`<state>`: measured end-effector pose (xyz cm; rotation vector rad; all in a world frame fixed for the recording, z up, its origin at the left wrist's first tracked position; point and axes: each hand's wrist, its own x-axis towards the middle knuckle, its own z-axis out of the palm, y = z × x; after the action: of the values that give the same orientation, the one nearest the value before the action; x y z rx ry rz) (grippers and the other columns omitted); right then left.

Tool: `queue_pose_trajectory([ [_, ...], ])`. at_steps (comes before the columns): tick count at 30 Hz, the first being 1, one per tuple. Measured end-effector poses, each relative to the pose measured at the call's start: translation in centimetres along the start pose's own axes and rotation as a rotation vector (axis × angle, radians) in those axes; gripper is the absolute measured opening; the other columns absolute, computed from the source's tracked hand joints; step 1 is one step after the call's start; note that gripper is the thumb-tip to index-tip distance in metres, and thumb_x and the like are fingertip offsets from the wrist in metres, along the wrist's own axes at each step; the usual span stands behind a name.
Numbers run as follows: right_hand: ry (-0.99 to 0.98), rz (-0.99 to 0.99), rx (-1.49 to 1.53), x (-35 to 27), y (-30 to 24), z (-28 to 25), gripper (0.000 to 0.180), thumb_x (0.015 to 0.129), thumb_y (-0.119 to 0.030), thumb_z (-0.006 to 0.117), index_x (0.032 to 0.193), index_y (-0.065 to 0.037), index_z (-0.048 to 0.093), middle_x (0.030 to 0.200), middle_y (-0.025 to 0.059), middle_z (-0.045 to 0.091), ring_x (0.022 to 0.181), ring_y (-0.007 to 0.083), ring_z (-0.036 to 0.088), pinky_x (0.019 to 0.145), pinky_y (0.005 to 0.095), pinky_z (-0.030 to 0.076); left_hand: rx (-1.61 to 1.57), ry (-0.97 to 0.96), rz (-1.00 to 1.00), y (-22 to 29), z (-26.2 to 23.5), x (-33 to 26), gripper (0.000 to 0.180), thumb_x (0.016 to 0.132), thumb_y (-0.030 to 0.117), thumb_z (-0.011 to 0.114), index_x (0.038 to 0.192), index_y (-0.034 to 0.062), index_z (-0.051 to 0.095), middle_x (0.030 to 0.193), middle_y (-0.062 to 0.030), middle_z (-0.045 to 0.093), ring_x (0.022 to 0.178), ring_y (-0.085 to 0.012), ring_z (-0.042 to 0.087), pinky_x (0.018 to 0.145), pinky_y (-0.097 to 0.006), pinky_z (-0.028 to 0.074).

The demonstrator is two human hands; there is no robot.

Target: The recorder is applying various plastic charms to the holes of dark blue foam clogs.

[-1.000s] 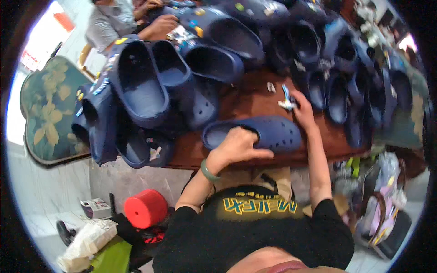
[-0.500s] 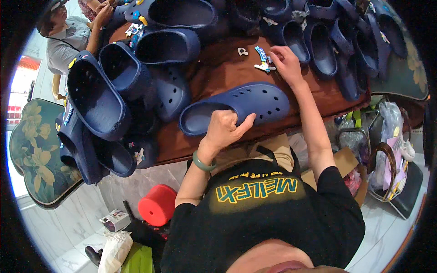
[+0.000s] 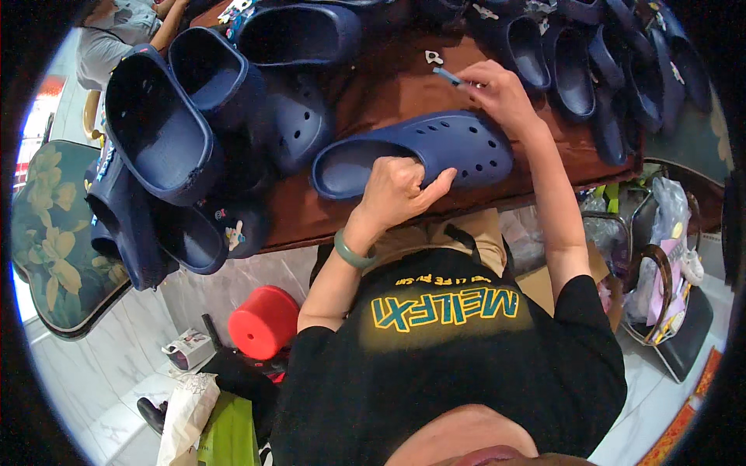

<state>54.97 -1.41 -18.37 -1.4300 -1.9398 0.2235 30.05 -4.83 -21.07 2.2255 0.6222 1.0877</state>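
A dark blue clog with holes in its upper lies on its side across the near edge of the brown table cover, its toe toward the right. My left hand is closed on it at the foot opening, fingers inside and thumb over the outside. My right hand pinches a light blue shoe charm just above the cloth, beyond the clog's toe. The charm shows almost edge-on, and my fingers hide part of it. Close by on the cloth is a small white and black charm.
More dark blue clogs are piled on the left, and others crowd the back right, some with charms. Another person's arm shows at the far left. Below are a red stool and a bag of items.
My right hand has picked up the blue charm from the cloth. My left hand keeps its grip on the clog. The whole view has shifted slightly.
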Motion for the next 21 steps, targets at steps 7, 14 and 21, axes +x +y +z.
queue_pose_trajectory([
  [7,-0.211,-0.182,0.052,-1.4,-4.9,-0.7,0.016,0.080,-0.008,0.070,0.096,-0.006,0.071,0.091,0.0073,0.065,0.089,0.0276,0.059,0.090,0.0378,0.046,-0.004,-0.002,-0.020,0.3,-0.2,0.0,0.051,0.078,0.027,0.076,0.046,0.0037,0.044,0.046,-0.0151,0.046,0.040,-0.0328,0.048,0.040,-0.039,0.035],
  [14,-0.278,-0.427,-0.184,-1.2,-6.1,-1.0,0.026,0.073,-0.003,0.063,0.098,-0.005,0.069,0.099,0.0070,0.062,0.097,0.0264,0.056,0.091,0.0386,0.047,0.019,-0.007,-0.023,0.6,-0.2,-0.2,0.051,0.078,0.029,0.076,0.046,0.0044,0.044,0.046,-0.0147,0.046,0.040,-0.0329,0.049,0.040,-0.040,0.036],
  [21,-0.470,-0.465,-0.202,-0.3,-5.4,-1.8,0.028,0.075,-0.004,0.061,0.102,-0.004,0.069,0.103,0.0062,0.061,0.102,0.0252,0.055,0.095,0.0410,0.044,0.031,0.004,-0.003,0.5,-0.1,0.1,0.052,0.078,0.029,0.077,0.045,0.0053,0.043,0.044,-0.0141,0.045,0.040,-0.0326,0.048,0.040,-0.041,0.035],
])
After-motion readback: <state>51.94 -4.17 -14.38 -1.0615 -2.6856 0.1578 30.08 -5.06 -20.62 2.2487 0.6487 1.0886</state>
